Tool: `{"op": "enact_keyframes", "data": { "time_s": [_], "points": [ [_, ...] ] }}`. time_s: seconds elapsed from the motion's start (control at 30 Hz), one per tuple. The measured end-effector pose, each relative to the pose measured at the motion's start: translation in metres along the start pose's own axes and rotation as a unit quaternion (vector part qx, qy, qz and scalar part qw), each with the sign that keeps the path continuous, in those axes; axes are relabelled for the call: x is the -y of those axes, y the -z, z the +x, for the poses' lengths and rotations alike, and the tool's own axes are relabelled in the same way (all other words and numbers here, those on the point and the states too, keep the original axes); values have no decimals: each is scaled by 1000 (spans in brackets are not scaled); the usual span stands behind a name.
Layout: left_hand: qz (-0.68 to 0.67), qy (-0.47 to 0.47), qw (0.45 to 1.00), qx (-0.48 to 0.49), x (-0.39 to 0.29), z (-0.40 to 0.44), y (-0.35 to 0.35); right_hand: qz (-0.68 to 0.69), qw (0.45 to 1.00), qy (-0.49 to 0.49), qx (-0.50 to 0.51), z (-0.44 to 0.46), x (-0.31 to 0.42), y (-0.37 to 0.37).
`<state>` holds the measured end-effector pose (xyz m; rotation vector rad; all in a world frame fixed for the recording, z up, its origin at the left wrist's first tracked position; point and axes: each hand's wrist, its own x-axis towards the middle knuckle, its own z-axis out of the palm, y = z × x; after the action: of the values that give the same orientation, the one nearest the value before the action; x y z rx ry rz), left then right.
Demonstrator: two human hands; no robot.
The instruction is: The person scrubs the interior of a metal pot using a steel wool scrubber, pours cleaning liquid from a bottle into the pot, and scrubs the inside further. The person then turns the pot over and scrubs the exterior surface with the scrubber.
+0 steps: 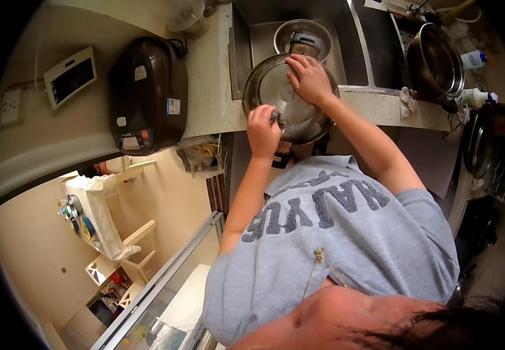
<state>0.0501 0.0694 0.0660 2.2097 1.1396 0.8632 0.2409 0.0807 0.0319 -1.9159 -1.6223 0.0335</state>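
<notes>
Dark wiry mesh, likely a scrubber [274, 117], sits pinched in the fingers of our left hand [262, 129]; our right hand [309, 80] lies with fingers spread on the round metal pan [300, 114]. The pan straddles the near edge of the sink [261, 38], partly covering a metal bowl [280, 38]. Scrubbing hard on the near side could tip it towards us; a slick surface could let it skid into the bowl.

Warm, uneven light puts a soft sheen on the metal pan [280, 98] — fisheye distortion bows the black-cornered edges.
</notes>
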Motion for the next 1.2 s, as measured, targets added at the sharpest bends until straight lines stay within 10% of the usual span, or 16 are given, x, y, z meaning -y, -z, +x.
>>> {"op": "enact_keyframes", "data": {
  "time_s": [1.2],
  "points": [
    [72, -50, 996, -4, -17, -17, -7, -13, 1000, 15, 1, 5, -1, 2]
  ]
}}
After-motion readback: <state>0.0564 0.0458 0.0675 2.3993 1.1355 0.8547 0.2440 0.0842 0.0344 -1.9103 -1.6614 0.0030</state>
